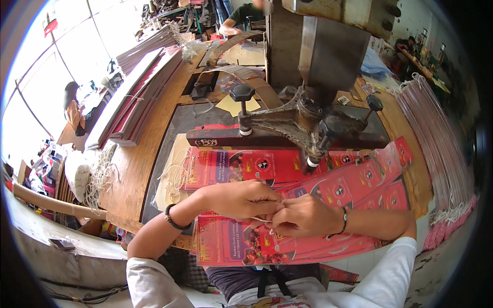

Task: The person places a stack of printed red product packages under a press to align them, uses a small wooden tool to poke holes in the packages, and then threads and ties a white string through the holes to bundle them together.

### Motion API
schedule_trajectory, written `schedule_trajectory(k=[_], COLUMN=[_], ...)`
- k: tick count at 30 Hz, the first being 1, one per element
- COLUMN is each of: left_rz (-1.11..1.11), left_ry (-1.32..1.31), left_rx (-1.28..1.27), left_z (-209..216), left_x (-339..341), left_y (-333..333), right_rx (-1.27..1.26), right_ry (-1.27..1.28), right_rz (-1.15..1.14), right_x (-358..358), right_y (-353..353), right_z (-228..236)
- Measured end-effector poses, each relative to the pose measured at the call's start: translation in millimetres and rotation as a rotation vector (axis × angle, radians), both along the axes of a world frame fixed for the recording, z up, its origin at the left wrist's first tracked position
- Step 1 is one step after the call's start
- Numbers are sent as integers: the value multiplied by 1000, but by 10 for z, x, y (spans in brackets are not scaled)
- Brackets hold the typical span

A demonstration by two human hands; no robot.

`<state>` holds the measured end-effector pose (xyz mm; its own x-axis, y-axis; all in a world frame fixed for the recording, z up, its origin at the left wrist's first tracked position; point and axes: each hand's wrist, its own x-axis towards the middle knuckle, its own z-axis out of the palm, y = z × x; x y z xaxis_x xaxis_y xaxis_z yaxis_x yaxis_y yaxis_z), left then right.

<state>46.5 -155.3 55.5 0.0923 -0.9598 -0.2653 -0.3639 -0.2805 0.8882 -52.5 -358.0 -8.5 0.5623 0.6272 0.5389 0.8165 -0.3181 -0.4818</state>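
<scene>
Over a pile of glossy red printed plastic sheets, my two hands meet, with their fingers pinched together. A short length of white string shows at the fingertips of my left hand and my right hand, and both are closed on it. My fingers hide most of the string and any knot in it. Another red strip lies at a slant under my right hand. Further back, a bundle of red sheets lies with loose white strings at its left end.
A heavy press with a dark bar stands just beyond the sheets. Long tied bundles rest on the wooden table at left. More stringed stacks stand at right. Another person's arm shows at the back.
</scene>
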Motion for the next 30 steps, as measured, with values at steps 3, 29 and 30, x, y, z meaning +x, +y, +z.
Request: schedule_trajectory(k=[3, 29, 30], left_rz=[54, 65, 98], left_ry=[160, 135, 135], left_rx=[52, -683, -731], left_z=[20, -120, -139], left_x=[-4, 210, 220], left_y=[44, 127, 136], right_rx=[96, 169, 151], right_ry=[53, 49, 62], right_rz=[58, 52, 75], right_x=[-31, -11, -17], right_y=[15, -35, -39], right_z=[44, 45, 57])
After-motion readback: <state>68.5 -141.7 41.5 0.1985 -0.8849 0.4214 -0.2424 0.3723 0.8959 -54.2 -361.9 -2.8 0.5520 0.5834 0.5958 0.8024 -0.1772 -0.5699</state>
